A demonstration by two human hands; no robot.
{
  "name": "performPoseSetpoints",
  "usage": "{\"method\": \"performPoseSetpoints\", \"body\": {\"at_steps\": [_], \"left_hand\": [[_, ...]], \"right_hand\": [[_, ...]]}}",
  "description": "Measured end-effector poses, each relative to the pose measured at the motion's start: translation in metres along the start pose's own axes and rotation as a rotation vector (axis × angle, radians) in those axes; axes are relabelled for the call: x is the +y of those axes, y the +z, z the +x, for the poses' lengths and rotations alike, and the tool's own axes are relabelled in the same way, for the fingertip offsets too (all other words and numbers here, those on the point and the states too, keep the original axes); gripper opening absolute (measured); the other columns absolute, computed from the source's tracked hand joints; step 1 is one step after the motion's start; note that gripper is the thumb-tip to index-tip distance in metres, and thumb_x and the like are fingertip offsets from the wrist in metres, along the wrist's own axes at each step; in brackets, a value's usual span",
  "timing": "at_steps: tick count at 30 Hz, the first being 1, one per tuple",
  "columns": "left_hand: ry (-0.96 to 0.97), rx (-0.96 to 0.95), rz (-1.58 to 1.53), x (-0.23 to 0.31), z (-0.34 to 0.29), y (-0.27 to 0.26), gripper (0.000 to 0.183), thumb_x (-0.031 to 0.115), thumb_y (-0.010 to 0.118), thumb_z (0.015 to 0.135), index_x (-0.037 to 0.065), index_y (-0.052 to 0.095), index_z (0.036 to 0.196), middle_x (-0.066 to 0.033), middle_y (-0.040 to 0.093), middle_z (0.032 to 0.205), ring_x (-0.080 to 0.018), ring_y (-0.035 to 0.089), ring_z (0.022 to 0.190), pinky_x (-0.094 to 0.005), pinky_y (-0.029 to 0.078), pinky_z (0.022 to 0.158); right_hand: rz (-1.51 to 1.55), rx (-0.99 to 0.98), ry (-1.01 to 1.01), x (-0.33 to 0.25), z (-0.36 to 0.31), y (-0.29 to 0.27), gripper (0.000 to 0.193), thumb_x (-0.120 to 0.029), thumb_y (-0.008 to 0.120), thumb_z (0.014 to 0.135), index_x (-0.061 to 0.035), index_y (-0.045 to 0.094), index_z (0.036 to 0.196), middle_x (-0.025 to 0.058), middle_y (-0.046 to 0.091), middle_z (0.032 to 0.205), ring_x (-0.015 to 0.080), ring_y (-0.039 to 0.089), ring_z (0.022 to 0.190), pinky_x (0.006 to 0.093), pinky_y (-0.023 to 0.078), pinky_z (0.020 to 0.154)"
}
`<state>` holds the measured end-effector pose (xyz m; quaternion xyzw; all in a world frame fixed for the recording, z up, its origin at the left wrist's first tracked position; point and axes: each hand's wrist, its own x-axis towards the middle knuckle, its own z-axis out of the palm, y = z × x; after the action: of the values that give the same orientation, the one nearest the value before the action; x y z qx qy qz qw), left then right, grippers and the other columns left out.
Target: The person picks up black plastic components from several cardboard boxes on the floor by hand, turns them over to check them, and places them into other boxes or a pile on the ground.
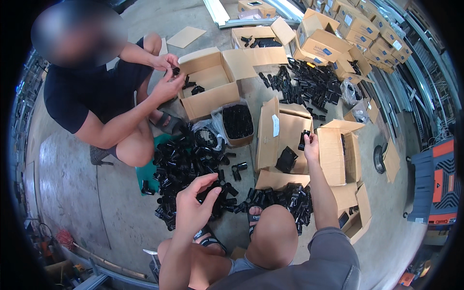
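My right hand is closed on a small black pipe fitting, above the right side of an open cardboard box. A dark flat piece lies inside that box. Over the near edge of a big heap of black pipe fittings, my left hand is raised with thumb and curved fingers apart, and nothing shows between them. A second pile of black fittings lies near my knee, just in front of the box.
At the left, a co-worker crouches with a black fitting in hand beside an open carton. A lined box holds small black parts. More fittings spread beyond. Stacked cartons and a grey-orange case stand at the right.
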<state>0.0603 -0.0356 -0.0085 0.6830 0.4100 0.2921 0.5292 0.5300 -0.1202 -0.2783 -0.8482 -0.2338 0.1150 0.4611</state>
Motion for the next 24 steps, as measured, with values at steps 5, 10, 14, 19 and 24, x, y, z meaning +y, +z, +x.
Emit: {"method": "performPoseSetpoints", "body": {"at_steps": [5, 10, 14, 19, 24], "left_hand": [[-0.058, -0.068, -0.071, -0.011, -0.008, 0.002, 0.032, 0.002, 0.063, 0.094, -0.001, 0.062, 0.125, -0.0128, 0.071, 0.115, -0.0165, 0.067, 0.104, -0.0301, 0.053, 0.092], [-0.293, -0.353, -0.372, -0.015, -0.014, 0.02, 0.042, 0.03, 0.054, 0.104, 0.001, 0.056, 0.134, -0.0168, 0.069, 0.118, -0.0219, 0.066, 0.11, -0.0335, 0.052, 0.095], [-0.561, -0.4, -0.847, 0.012, -0.017, 0.017, 0.061, 0.049, 0.039, 0.106, -0.001, 0.045, 0.14, -0.0182, 0.065, 0.121, -0.0272, 0.065, 0.113, -0.0388, 0.053, 0.098], [-0.344, -0.122, -1.186, -0.009, -0.02, 0.01, 0.043, 0.033, 0.04, 0.108, 0.007, 0.043, 0.142, -0.0088, 0.064, 0.116, -0.0181, 0.065, 0.105, -0.0365, 0.054, 0.09], [-0.139, 0.081, -1.27, 0.006, -0.022, -0.015, 0.041, 0.015, 0.049, 0.105, 0.013, 0.043, 0.145, -0.0052, 0.064, 0.118, -0.0126, 0.065, 0.102, -0.0296, 0.056, 0.087]], "right_hand": [[0.809, -0.458, 0.247, -0.154, -0.078, -0.024, 0.029, -0.021, 0.055, 0.103, -0.0161, 0.056, 0.133, -0.0026, 0.064, 0.105, 0.0075, 0.06, 0.085, 0.0256, 0.049, 0.076], [0.91, -0.65, 0.13, -0.258, -0.161, -0.031, 0.03, -0.015, 0.053, 0.103, -0.009, 0.053, 0.132, -0.0033, 0.06, 0.1, 0.0067, 0.057, 0.089, 0.0221, 0.046, 0.082], [0.467, -0.584, -0.412, -0.306, -0.227, -0.014, 0.033, -0.006, 0.061, 0.095, -0.0052, 0.052, 0.128, 0.0037, 0.059, 0.104, 0.0127, 0.057, 0.09, 0.0267, 0.048, 0.082], [0.211, -0.63, -0.767, -0.344, -0.267, -0.021, 0.031, -0.003, 0.067, 0.088, -0.0012, 0.054, 0.116, 0.0166, 0.063, 0.117, 0.0327, 0.062, 0.113, 0.0376, 0.05, 0.095], [0.165, -0.562, -1.038, -0.365, -0.286, -0.017, 0.03, -0.003, 0.067, 0.088, -0.0019, 0.055, 0.115, 0.0155, 0.062, 0.127, 0.0323, 0.056, 0.127, 0.0395, 0.045, 0.105]]}}
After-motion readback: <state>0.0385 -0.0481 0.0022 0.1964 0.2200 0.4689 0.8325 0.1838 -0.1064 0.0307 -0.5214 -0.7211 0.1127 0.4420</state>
